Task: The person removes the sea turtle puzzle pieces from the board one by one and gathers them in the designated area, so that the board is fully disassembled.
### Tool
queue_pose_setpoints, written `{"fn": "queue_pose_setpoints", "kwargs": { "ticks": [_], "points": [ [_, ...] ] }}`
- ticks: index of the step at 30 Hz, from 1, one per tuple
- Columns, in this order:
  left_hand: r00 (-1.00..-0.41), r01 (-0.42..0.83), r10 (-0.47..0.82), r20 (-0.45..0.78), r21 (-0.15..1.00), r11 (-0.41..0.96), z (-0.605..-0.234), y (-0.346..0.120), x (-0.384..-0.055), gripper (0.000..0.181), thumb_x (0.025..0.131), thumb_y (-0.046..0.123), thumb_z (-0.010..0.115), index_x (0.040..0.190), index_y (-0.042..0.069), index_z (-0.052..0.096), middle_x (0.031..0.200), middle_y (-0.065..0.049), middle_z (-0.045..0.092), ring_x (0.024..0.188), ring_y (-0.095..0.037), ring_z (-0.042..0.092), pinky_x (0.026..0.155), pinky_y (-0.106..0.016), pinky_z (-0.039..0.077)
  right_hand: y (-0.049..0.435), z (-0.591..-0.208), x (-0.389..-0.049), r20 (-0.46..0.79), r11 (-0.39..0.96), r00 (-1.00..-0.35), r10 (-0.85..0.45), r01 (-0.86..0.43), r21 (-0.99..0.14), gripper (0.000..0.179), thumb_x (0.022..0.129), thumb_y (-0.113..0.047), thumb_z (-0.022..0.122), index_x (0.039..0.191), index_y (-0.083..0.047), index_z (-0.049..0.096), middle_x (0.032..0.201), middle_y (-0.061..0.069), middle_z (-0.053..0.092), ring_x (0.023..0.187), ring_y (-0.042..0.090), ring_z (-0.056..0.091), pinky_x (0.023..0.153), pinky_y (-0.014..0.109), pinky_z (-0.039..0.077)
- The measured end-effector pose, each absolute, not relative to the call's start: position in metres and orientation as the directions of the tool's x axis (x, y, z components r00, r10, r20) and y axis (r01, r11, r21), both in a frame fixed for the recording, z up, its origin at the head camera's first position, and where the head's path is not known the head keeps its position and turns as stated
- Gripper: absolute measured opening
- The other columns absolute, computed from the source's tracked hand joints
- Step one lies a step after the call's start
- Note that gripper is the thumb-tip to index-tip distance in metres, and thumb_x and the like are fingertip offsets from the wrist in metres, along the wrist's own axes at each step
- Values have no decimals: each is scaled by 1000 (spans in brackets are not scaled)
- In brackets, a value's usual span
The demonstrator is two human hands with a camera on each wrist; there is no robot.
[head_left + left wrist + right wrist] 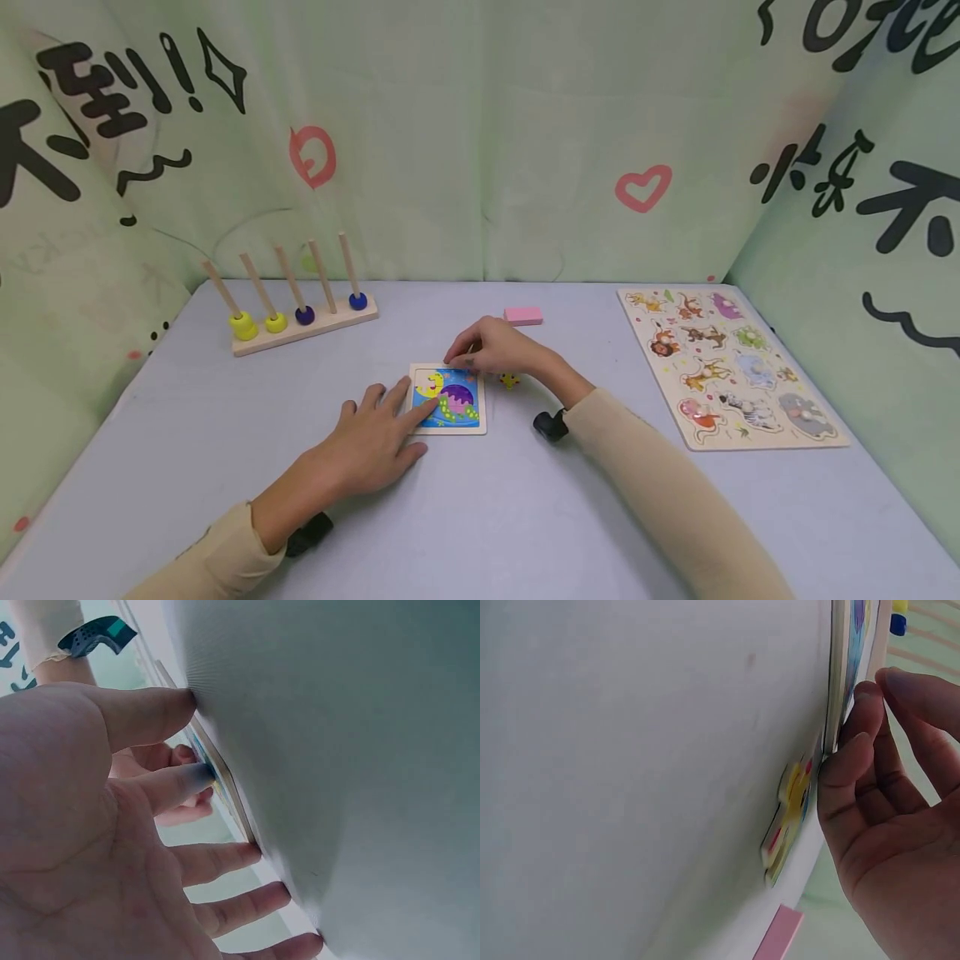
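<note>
A small square puzzle (449, 431) with a wooden frame lies on the table, showing a turtle with a yellow head and purple shell on blue. Spread over its left side, my left hand (372, 446) touches the picture with its index finger, and its thumb rests on the table. My right hand (491, 346) is at the puzzle's upper right corner, fingers curled and tips close together over the edge. No piece shows between those fingertips in the right wrist view. Below that palm, a yellow star-shaped puzzle piece (789, 817) lies on the table, just right of the frame.
A pink block (522, 316) lies behind my right hand. At the back left stands a wooden peg stand (315, 327) with yellow and blue rings. A large animal puzzle board (731, 367) lies to the right. Curtains (480, 142) border the table's back and sides.
</note>
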State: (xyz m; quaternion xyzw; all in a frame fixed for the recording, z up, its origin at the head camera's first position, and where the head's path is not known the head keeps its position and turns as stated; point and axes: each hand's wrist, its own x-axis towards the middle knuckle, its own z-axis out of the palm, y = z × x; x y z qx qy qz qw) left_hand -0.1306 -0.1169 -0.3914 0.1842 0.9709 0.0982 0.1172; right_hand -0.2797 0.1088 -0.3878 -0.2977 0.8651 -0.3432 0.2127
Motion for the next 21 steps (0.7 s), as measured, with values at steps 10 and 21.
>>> {"fn": "queue_pose_setpoints", "kwargs": {
  "ticks": [10, 21],
  "points": [
    [-904, 317, 377, -202, 276, 907, -391, -118, -133, 60, 104, 42, 64, 161, 32, 47, 174, -17, 30, 149, -48, 34, 104, -81, 36, 94, -391, -284, -175, 604, -703, -689, -424, -675, 15, 101, -14, 71, 109, -13, 84, 106, 2, 82, 84, 10, 68, 77, 23, 57],
    [-910, 292, 363, -200, 310, 904, -391, -118, -133, 60, 104, 41, 66, 160, 31, 49, 174, -16, 30, 149, -48, 35, 107, -83, 34, 89, -391, -288, -213, 613, -680, -702, -424, -667, 16, 101, -10, 70, 109, -13, 84, 108, 4, 82, 85, 12, 66, 72, 22, 56]
  ]
}}
